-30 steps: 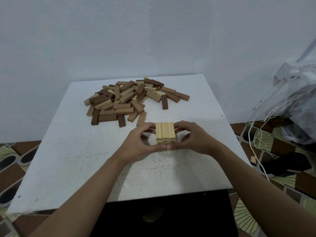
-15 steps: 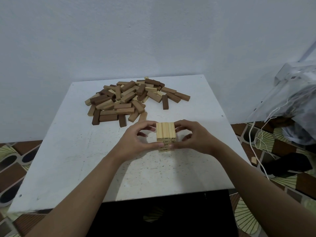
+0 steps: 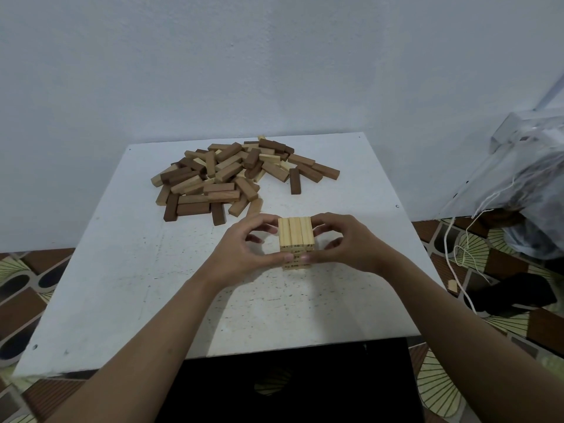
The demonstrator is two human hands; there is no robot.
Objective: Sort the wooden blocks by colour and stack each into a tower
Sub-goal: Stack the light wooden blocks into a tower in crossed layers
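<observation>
Left hand [image 3: 241, 248], right hand [image 3: 351, 245] clasp short pale pine-block tower [image 3: 296, 239] at sides; light, rigid, topples easily; hold low.

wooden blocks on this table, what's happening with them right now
A person is stacking light blocks into a pale tower. The left hand and right hand grip it from either side, thumbs on its near face, seemingly squaring it up. It stands a few layers high on the white table, with three blocks side by side on top. Behind it lies a mixed pile of pale, mid-brown and dark blocks, not yet sorted.
</observation>
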